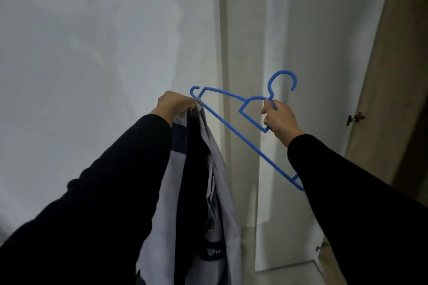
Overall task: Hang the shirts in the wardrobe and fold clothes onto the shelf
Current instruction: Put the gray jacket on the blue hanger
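Left hand (pixel 174 104) clenched on grey-and-navy shirt (pixel 201 192) at blue hanger (pixel 234 120) tip, right hand (pixel 281 120) gripping hanger neck, white wardrobe door (pixel 301 53) behind hanger

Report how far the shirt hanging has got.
Done: nothing visibly hung or folded in this view. In hand: the left hand grips the grey and navy shirt by its top at one hanger tip, while the right hand holds the blue hanger near its hook. Left: fitting the shirt on, hanging it, folding.
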Tool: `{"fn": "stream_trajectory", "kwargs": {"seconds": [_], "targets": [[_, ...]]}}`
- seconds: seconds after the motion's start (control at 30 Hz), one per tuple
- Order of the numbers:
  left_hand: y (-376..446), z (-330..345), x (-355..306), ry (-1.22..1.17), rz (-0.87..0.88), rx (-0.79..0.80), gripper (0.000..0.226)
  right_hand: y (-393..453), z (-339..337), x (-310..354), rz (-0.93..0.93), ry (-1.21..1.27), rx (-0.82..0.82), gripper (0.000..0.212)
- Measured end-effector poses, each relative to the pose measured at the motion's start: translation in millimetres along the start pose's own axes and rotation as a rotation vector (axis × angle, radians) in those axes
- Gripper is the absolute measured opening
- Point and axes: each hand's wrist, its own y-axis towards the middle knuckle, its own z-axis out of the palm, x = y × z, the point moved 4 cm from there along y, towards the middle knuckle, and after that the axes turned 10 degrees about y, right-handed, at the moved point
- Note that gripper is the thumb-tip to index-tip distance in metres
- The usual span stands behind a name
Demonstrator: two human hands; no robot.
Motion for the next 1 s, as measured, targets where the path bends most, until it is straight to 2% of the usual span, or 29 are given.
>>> {"fn": "stream_trajectory", "kwargs": {"seconds": [0.07,0.17,0.3,0.37,0.43,0.5,0.57,0.7,0.8,0.93,1.0], "targets": [[5,7,6,-0.043,-0.032,0.060,0.027,-4,-7,-6,0.018,-0.020,0.007,0.031],[40,27,16,0.031,-0.048,0.138,0.043,-10,-18,-10,0.015,-0.087,0.001,0.033],[26,24,14,-0.051,-0.068,0.094,0.019,-16,-27,-9,0.007,-0.117,0.004,0.033],[22,24,11,-0.181,-0.057,0.039,0.016,-18,-28,-7,0.009,-0.168,0.027,0.032],[26,28,11,-0.308,-0.059,-0.032,0.041,-20,-25,-6,0.004,-0.249,0.059,0.032],[24,29,8,-0.279,-0.018,-0.073,0.052,-22,-20,-6,-0.012,-0.338,0.079,0.033],[24,34,-3,-0.251,0.126,-0.071,0.044,-22,-14,-9,-0.015,-0.372,0.079,0.033],[11,38,-27,-0.123,0.530,-0.062,0.023,-20,4,-16,0.009,-0.249,0.052,0.032],[1,34,-41,-0.051,0.759,-0.060,0.018,-16,14,-20,-0.004,-0.212,-0.026,0.033],[-9,17,-41,-0.183,0.905,-0.141,0.017,-11,28,-23,0.005,-0.070,-0.144,0.035],[-19,12,-41,-0.165,0.981,-0.168,0.011,-10,36,-22,0.013,0.026,-0.197,0.034]]}}
